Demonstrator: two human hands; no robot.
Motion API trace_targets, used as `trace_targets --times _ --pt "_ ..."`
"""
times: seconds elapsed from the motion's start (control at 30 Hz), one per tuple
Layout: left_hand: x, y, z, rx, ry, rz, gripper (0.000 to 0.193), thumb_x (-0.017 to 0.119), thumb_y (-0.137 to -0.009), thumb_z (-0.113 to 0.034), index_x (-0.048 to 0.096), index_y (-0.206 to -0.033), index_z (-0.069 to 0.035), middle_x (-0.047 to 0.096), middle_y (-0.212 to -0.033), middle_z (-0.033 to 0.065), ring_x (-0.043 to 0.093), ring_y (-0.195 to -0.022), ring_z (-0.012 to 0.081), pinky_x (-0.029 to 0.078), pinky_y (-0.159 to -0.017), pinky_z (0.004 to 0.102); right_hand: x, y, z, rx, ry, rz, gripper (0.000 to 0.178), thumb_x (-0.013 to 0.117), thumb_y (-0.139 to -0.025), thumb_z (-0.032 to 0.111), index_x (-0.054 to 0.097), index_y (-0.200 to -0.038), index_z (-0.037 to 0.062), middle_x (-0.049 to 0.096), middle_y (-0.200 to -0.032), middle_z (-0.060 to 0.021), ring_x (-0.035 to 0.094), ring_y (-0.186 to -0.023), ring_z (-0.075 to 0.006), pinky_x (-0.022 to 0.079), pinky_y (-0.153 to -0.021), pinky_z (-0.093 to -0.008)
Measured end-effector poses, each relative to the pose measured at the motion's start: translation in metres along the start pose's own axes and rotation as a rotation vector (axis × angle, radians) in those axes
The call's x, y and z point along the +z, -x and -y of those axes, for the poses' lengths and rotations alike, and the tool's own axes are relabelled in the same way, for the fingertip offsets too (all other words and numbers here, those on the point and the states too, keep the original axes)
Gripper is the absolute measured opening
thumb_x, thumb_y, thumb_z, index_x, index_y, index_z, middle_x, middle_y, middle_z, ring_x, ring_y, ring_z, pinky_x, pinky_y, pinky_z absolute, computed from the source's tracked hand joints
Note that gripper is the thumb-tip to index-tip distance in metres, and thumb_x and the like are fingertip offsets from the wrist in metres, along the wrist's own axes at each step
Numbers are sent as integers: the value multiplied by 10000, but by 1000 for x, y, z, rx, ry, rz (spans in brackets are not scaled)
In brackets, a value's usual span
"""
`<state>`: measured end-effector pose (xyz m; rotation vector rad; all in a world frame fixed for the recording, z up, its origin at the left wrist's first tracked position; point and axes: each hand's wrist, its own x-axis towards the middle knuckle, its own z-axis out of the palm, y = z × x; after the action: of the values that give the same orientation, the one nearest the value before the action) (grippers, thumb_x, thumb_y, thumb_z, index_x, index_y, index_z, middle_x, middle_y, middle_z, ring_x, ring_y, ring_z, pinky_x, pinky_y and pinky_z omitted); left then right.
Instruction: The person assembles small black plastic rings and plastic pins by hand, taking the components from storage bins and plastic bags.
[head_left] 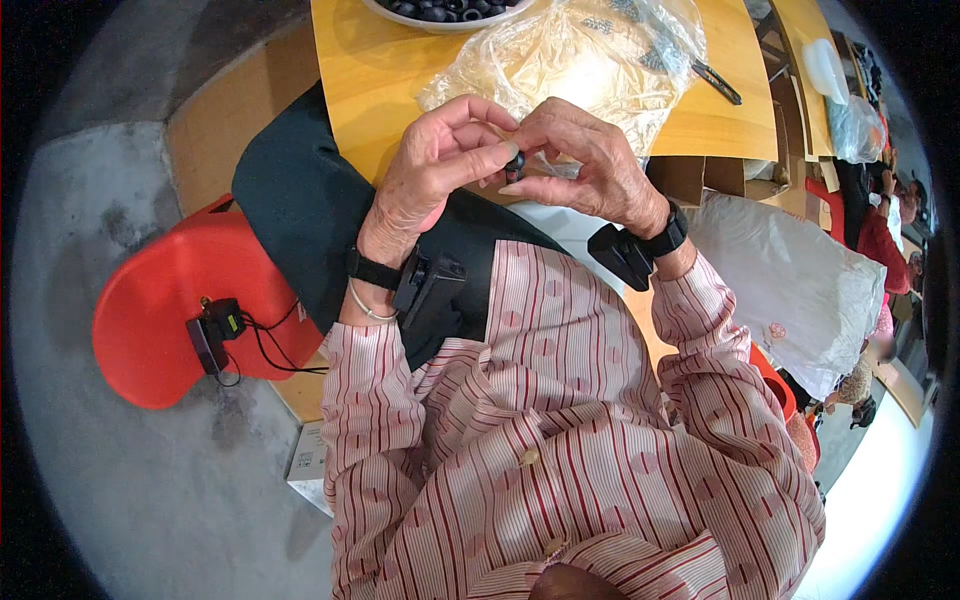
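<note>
Head view, seated person at a yellow wooden table point(370, 70). The left hand point(430, 175) and the right hand point(590, 165) meet just below the table's near edge, fingertips closed together on a small black ring-shaped part point(515, 162). The left thumb and forefinger pinch it from the left; the right thumb and forefinger close on it from the right, and something pale shows at the right fingertips beside it, too small to identify. Neither hand is spread: both are narrowed to a fingertip pinch, remaining fingers loosely curled.

Handling, as judged: the part looks light and small, probably rubber or plastic, so it should need little force; smooth and rounded, it could roll or slip from the pads and be hard to recover from the lap. The best hold appears to be across its outer rim, thumb opposite forefinger, leaving its centre free.

On the table beyond the hands lies a crumpled clear plastic bag point(570, 60) with small grey metal pieces showing through it; left of the bag, at the table's far edge, stands a white bowl point(440, 22) of similar black parts. Right of the bag, dark pliers point(718, 82). Left of the table, a red chair point(170, 320) carries a small black device with cables point(215, 328). Each wrist wears a black strapped unit
</note>
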<state>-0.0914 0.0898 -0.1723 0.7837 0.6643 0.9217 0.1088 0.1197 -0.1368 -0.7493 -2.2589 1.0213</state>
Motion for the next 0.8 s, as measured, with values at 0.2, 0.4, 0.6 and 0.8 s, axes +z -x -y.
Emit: trace_targets --times 0.2,0.4,0.6,0.8 --pt "3 -1 1 0 -14 21 303 633 -847 -127 531 -1107 -11 658 -902 68 612 -790 93 477 -720 216 -4 2 -2 42 -14 39 313 785 -698 176 627 -931 40 584 -836 -70 604 -789 -235 512 -679 -306" --pt "5 -1 2 -13 -9 5 317 633 -850 -117 510 -1122 -11 637 -902 47 558 -747 66 426 -689 198 0 5 1 81 -13 -5 306 782 -708 191 627 -923 38 583 -827 -73 613 -766 -227 513 -670 -302" --pt "8 2 1 17 -45 -1 321 625 -851 -123 515 -1130 -7 654 -859 52 579 -766 77 447 -707 206 6 8 5 76 22 -61 296 773 -712 202 627 -912 41 587 -817 -75 616 -764 -225 510 -671 -306" --pt "9 4 3 40 -64 -4 323 616 -847 -109 512 -1136 -7 654 -850 49 569 -764 72 442 -703 207 7 10 4 49 54 -60 282 761 -722 204 624 -909 44 588 -809 -78 615 -764 -231 506 -667 -312"
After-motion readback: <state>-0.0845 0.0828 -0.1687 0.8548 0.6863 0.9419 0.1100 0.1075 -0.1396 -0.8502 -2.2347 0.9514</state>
